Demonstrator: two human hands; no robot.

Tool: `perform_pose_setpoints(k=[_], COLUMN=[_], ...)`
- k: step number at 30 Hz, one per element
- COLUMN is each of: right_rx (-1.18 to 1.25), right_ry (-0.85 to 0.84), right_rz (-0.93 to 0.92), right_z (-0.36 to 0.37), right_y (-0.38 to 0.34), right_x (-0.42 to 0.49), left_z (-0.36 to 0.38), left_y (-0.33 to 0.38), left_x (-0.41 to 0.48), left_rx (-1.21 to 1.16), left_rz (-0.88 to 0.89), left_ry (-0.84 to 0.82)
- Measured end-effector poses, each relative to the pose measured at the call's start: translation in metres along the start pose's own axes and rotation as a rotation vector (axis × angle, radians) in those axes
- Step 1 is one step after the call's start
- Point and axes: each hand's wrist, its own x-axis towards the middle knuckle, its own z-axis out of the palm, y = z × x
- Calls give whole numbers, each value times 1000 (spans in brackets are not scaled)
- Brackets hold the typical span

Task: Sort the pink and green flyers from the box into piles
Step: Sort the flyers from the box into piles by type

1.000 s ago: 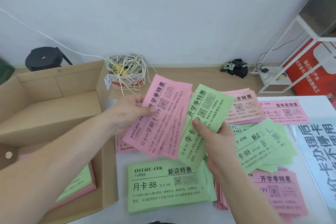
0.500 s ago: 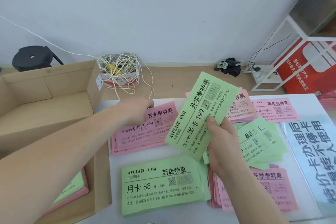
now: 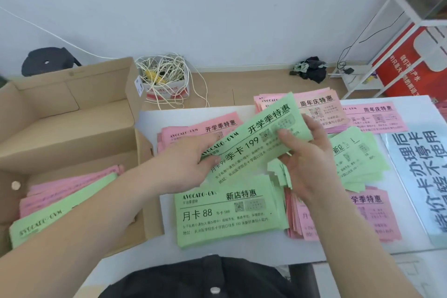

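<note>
Right forearm [image 3: 343,237] covering near-right pink pile [image 3: 379,215]; green flyer [image 3: 254,147] overlapping left pink pile [image 3: 191,129]; box [image 3: 72,109] running off left edge.

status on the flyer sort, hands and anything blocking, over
Left hand and right hand both grip one green flyer, held over the table. Unsorted flyers lie in the box. Nothing blocking.

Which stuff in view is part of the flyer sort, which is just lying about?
Job: green flyer, held by left hand and right hand; cardboard box with unsorted flyers; pink piles and green piles on the table.
Lying about: tangled white cable, black stool, dark cloth, white rack, red sign, blue-lettered poster.
</note>
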Motion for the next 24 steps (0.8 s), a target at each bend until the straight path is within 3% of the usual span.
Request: perform_pose_setpoints(k=[5,9,13,20,24], right_rx=[-423,-411,-439,-748,-762], right_ry=[-99,-115,16,0,94], right_rz=[-109,-33,-14,103,94], right_z=[-17,-13,-24,-58,-84], right_y=[2,20,33,30,31], right_x=[-17,-33,-42,-63,-85], left_z=[3,8,15,51,78], left_y=[-14,-15,-16,0,13], left_x=[-22,-36,-44,-28,-23], left_rx=[-4,-135,-227,-210,-168], left_rz=[-68,-103,-94,-83,-62], left_ry=[-9,150,300,181,128])
